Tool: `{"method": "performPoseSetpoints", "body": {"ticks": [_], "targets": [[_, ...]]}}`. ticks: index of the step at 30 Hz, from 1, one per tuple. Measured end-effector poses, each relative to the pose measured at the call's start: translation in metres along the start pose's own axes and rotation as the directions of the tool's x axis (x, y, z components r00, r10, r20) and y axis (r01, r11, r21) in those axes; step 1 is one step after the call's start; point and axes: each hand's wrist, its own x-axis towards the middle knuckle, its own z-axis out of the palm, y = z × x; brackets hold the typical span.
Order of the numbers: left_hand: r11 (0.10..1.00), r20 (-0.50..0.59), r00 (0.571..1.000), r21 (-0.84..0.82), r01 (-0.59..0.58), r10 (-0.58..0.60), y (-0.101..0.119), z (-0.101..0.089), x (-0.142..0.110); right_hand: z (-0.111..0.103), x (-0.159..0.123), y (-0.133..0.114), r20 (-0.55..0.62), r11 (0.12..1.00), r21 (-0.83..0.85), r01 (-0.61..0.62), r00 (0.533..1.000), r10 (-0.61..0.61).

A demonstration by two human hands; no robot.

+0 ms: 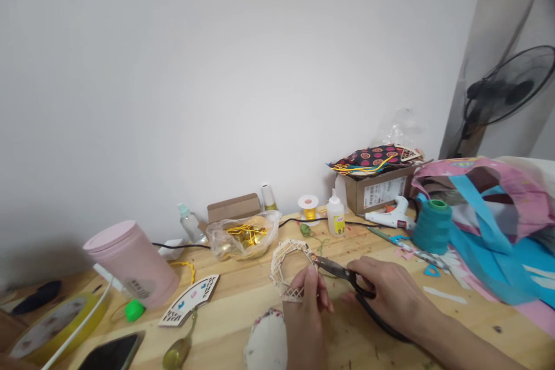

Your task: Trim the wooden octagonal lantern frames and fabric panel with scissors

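A pale lattice ring, cut like a many-sided frame, is pinched at its lower right side by my left hand, thumb on top. My right hand is closed round the dark handles of a pair of scissors. Their blade tips touch or nearly touch the ring's right edge, close to my left thumb; whether they grip anything there is too small to tell. Below my left hand lies a white rounded piece with reddish marks on its upper edge, partly hidden by my wrist.
Left stand a pink tumbler, a fan-shaped card, a phone and yellow tape. Behind are a plastic bag, glue bottle and wire spool. Right are a glue gun, teal thread and a cardboard box.
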Motion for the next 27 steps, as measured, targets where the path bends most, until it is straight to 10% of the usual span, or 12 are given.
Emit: {"method": "performPoseSetpoints", "body": {"ticks": [16, 27], "targets": [[0.99, -0.002, 0.999, -0.134, 0.036, -0.037, -0.002, 0.001, -0.002, 0.015, -0.002, -0.002, -0.046, 0.979, -0.199, 0.049, 0.997, -0.06], [0.985, 0.03, 1.0, -0.172, 0.01, -0.005, -0.006, 0.0, -0.001, 0.008, 0.003, 0.003, 0.01, 0.983, 0.184, -0.015, 1.0, 0.014]]}}
